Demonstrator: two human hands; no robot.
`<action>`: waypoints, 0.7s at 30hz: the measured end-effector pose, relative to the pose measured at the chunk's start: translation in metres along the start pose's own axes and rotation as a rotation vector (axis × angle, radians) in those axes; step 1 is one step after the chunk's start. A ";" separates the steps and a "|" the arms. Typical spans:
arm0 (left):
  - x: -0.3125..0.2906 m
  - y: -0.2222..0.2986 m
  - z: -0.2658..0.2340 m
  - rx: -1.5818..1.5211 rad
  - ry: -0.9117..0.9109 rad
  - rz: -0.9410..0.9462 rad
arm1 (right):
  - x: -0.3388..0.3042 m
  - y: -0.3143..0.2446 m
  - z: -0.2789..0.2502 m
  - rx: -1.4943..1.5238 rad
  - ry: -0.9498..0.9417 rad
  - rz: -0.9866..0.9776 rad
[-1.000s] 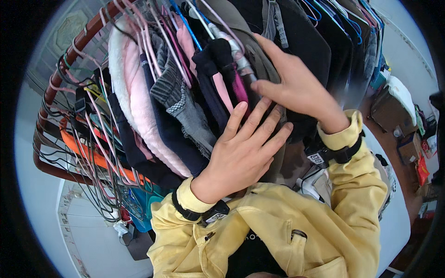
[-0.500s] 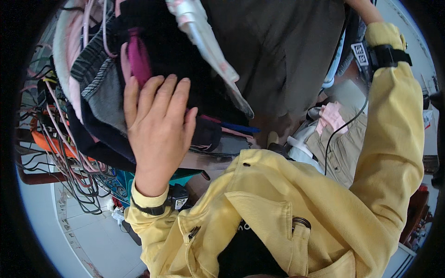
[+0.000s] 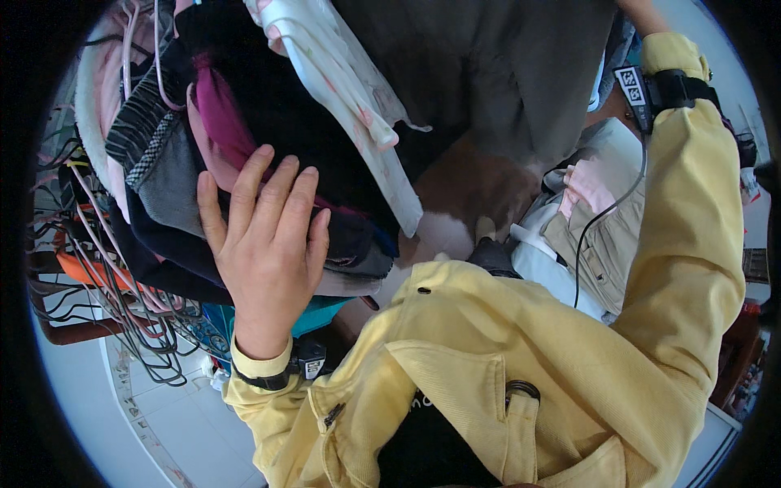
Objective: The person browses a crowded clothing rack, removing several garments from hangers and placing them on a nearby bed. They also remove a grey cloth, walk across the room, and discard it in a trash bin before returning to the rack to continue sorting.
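My left hand point(image 3: 268, 236) lies flat with its fingers spread against a row of hanging clothes. Under its fingertips are a black garment point(image 3: 277, 106) and a magenta strip of cloth point(image 3: 220, 114). A grey garment with a striped band point(image 3: 167, 195) hangs just left of the hand. To its right dangles a white sleeve with pink marks point(image 3: 333, 89), in front of a large dark brown-grey garment point(image 3: 488, 65). My right arm reaches up at the far right. Only the wrist end of my right hand point(image 3: 645, 16) shows at the top edge; its fingers are out of the picture.
Many wire hangers point(image 3: 122, 285) bunch on a dark red rail point(image 3: 73, 329) at the left, with an orange item among them. Folded clothes, including a beige garment point(image 3: 594, 244) and a pink one point(image 3: 587, 187), lie low at right. A black cable point(image 3: 606, 213) hangs from my right wrist device.
My left hand has shifted slightly left and down, and the clothes beside it have moved left. The white sleeve swung left, uncovering more floor. My right arm stays raised.
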State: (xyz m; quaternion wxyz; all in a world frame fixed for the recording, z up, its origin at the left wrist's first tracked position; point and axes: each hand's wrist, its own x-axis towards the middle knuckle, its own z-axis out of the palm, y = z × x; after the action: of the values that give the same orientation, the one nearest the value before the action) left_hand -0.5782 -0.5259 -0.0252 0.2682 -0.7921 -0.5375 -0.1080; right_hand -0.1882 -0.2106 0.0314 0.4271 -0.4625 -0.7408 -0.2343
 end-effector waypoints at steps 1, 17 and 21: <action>0.000 0.000 0.000 -0.010 -0.002 -0.002 | -0.002 -0.002 -0.002 0.023 -0.011 0.014; 0.009 0.014 0.018 -0.130 0.040 0.008 | -0.251 -0.057 0.085 0.759 -0.568 0.545; 0.008 0.031 0.015 -0.295 0.115 0.086 | -0.404 -0.105 0.113 0.533 -0.915 0.699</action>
State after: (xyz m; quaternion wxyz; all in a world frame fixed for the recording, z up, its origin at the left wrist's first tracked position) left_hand -0.5486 -0.5199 -0.0433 0.1837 -0.8377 -0.4653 -0.2193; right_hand -0.2443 -0.3713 -0.3663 0.2189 -0.6081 -0.6865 0.3332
